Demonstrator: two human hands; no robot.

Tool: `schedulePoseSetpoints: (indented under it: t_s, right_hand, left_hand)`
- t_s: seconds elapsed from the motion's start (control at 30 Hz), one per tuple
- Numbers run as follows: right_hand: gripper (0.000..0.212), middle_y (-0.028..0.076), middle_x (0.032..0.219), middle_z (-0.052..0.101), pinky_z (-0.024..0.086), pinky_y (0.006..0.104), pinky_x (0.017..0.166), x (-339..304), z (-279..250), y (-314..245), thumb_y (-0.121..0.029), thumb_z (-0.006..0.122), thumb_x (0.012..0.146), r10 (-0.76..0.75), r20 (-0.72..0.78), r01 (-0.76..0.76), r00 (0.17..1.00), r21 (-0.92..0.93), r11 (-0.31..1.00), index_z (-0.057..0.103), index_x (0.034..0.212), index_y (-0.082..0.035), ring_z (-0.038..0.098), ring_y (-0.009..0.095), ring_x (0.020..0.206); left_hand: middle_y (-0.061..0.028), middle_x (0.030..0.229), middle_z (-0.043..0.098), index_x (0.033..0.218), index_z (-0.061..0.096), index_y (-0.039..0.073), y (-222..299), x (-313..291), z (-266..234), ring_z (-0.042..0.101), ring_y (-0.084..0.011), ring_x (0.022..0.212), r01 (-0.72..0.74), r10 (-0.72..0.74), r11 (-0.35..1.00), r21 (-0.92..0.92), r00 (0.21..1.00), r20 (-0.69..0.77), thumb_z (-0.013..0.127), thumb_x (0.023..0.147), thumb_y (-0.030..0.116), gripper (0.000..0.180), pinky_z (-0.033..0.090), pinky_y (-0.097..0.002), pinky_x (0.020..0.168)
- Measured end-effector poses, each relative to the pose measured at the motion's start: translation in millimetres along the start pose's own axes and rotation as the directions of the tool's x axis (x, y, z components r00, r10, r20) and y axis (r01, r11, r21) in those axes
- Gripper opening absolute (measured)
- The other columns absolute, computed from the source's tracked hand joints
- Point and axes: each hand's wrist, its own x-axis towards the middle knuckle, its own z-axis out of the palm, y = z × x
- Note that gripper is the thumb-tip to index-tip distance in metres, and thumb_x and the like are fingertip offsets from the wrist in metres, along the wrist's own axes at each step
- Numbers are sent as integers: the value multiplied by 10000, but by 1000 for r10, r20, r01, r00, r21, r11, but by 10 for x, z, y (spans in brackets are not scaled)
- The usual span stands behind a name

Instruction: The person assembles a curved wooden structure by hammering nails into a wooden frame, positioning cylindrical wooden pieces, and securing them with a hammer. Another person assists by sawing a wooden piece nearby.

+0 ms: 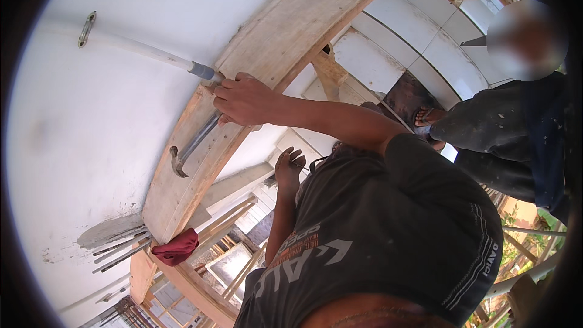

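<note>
My right hand reaches across to the left and is closed round the end of a claw hammer's handle. The claw hammer lies along a long wooden board, its head toward the lower left. Right by my right fingers is the grey-blue end of a white pole, which runs along the white wall; whether the fingers touch it is unclear. Lower down, close to my waist, my left hand hangs with loosely bent fingers apart. A thin dark thing shows beside those fingers, too small to name.
A maroon cloth hangs at the board's lower end, near steel rods jutting from the wall. A person in dark, stained trousers stands at the right. Pale tiles cover the surface beyond the board; wooden poles run below it.
</note>
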Motion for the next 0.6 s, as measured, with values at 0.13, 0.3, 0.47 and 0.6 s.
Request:
schedulePoseSetpoints:
  t_s: [0.13, 0.3, 0.47, 0.6]
  right_hand:
    - [454, 54, 940, 640, 508, 393, 753, -776, -486, 13, -523, 652, 894, 394, 83, -400, 915, 302, 865, 676, 1016, -86, 650, 229, 911]
    - [439, 53, 823, 585, 502, 332, 579, -1889, -980, 58, -390, 624, 989, 626, 208, -617, 751, 559, 554, 528, 1259, -57, 622, 166, 654]
    - [429, -7, 702, 516, 425, 267, 509, -2597, -1059, 86, -369, 617, 998, 928, 171, -625, 331, 777, 80, 516, 1271, -53, 514, 79, 559]
    - [382, -17, 687, 528, 409, 256, 477, -3117, -1079, 32, -290, 663, 971, 957, 266, -656, 116, 744, -127, 555, 1257, -61, 508, 62, 518]
  left_hand:
    - [-104, 949, 693, 1245, 594, -13, 61, 98, -79, 582, -128, 682, -33, 29, 994, 104, 999, 38, 465, 1022, 191, 329, 478, -270, 623]
    - [-46, 866, 664, 1178, 651, 10, 205, 348, 165, 544, -84, 660, -41, 35, 863, 503, 999, 20, 604, 954, 144, 266, 436, -245, 618]
    - [-90, 1030, 703, 1258, 622, -5, 363, 943, 826, 635, -184, 1031, -380, 216, 600, 704, 924, 315, 763, 842, 158, 468, 464, -330, 977]
    - [-178, 1360, 591, 1435, 458, 9, 558, 1622, 1396, 565, -270, 1246, -534, 257, 323, 781, 844, 471, 851, 760, 200, 805, 423, -399, 1085]
